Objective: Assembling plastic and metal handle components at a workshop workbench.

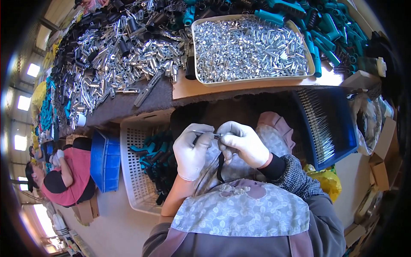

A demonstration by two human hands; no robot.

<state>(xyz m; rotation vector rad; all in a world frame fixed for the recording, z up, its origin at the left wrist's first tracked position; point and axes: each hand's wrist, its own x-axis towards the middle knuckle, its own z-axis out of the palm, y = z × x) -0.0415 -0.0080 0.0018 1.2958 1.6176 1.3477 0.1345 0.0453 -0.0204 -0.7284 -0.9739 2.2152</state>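
Observation:
Both my hands wear white gloves and meet above my lap, in front of the bench edge. My left hand (193, 150) is closed in a pinch around a thin metal rod (217, 135), which bridges the small gap to the other hand. At the rod's right end, my right hand (245, 144) pinches with thumb and forefinger. Whether a second small part sits between those fingers is too small to tell. A dark strip (220, 168) hangs below the right hand, against my floral apron (244, 210).
On the bench, a cream tray (252, 81) holds small metal parts. Left of it lie heaped metal pieces (141, 58); teal handles (327, 28) pile up behind. Below stand a white basket (130, 171) of teal tools and a blue bin (349, 124) with thin rods. A co-worker (64, 180) sits left.

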